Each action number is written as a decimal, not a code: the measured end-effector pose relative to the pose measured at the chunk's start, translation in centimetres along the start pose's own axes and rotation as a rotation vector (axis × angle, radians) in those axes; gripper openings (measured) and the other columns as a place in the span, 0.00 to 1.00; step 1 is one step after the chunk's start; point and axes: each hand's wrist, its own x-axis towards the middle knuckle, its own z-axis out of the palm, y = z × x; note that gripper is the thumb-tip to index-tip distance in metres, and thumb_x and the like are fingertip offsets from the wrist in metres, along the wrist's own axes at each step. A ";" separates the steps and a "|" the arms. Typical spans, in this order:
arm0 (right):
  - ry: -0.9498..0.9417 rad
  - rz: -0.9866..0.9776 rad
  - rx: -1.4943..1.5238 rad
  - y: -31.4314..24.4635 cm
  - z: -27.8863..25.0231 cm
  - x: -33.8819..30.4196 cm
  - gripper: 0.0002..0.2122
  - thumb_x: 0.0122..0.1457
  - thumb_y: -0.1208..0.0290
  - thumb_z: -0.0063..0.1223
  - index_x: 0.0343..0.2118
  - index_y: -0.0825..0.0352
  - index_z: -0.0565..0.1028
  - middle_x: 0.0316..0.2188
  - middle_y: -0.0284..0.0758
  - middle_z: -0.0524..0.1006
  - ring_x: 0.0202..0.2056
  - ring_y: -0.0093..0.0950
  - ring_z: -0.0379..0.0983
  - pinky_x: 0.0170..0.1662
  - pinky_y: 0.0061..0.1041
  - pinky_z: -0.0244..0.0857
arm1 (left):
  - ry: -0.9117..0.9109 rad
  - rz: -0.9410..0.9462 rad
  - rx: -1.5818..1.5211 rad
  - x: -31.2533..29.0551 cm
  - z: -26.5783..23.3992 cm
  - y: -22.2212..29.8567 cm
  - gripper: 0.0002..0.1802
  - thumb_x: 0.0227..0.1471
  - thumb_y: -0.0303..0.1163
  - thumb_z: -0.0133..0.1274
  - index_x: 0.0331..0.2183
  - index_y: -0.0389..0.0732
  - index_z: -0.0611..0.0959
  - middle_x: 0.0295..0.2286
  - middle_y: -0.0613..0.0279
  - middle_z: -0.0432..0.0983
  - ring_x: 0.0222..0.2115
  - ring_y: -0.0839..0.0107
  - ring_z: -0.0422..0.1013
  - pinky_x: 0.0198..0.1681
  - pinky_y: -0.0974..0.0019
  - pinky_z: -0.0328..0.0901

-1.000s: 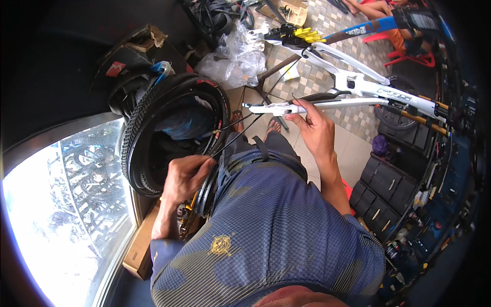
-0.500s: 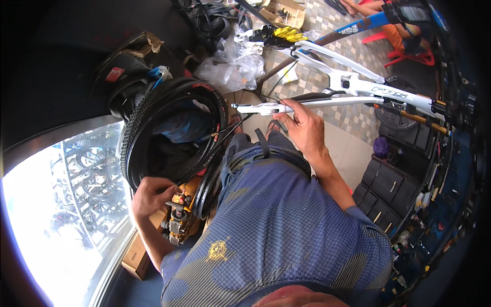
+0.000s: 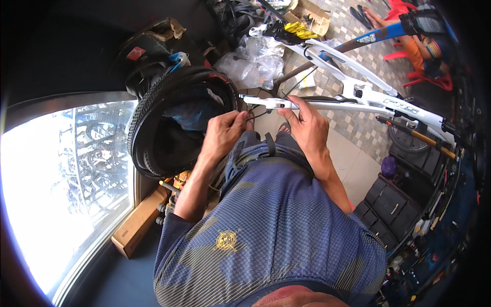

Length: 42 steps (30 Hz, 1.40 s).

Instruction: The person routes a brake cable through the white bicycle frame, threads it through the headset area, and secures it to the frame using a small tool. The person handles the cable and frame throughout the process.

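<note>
A white bicycle frame (image 3: pixel 358 88) stretches across the upper right, its narrow end pointing left in front of my body. My right hand (image 3: pixel 310 127) is closed around the thin lower tube near that end, thumb below and forefinger above. A thin black cable (image 3: pixel 263 115) hangs from the tube's end and curves leftward. My left hand (image 3: pixel 224 134) pinches this cable between thumb and fingers, just left of the tube end. The fingertips partly hide the cable's end.
Bicycle tires (image 3: pixel 140 123) and rims stand at left beside a bright window (image 3: pixel 61 184). A long cardboard box (image 3: pixel 135 225) lies below them. Plastic wrapping (image 3: pixel 258 61) is on the floor ahead. Black drawers (image 3: pixel 391 204) stand at right; another person sits near red stools (image 3: pixel 429 79).
My left hand has moved up and right, from beside the tires to the black cable, and now pinches it. My right hand keeps its hold on the frame. The view has shifted slightly.
</note>
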 end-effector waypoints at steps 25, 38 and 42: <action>-0.444 -0.257 0.560 -6.1 -3.8 3.2 0.14 0.58 0.68 0.67 0.45 0.69 0.82 0.31 0.35 0.81 0.31 0.25 0.77 0.36 0.25 0.70 | 0.267 -0.048 -0.213 -15.5 -14.9 -6.3 0.26 0.61 0.44 0.58 0.17 0.36 0.80 0.13 0.72 0.68 0.15 0.84 0.58 0.20 0.72 0.51; -0.323 -0.462 0.419 -6.7 -2.2 2.3 0.08 0.61 0.69 0.63 0.33 0.68 0.81 0.26 0.37 0.78 0.26 0.34 0.76 0.29 0.30 0.68 | 0.132 0.212 0.252 -6.6 -8.5 2.3 0.16 0.55 0.38 0.63 0.43 0.40 0.84 0.37 0.54 0.81 0.36 0.56 0.80 0.40 0.59 0.73; -0.335 -0.455 0.449 -6.8 -2.7 1.8 0.06 0.62 0.71 0.60 0.31 0.68 0.80 0.26 0.38 0.78 0.26 0.36 0.77 0.30 0.32 0.69 | -0.015 0.450 0.304 -4.3 -4.0 5.5 0.11 0.58 0.38 0.59 0.38 0.41 0.78 0.31 0.54 0.76 0.34 0.51 0.76 0.35 0.52 0.70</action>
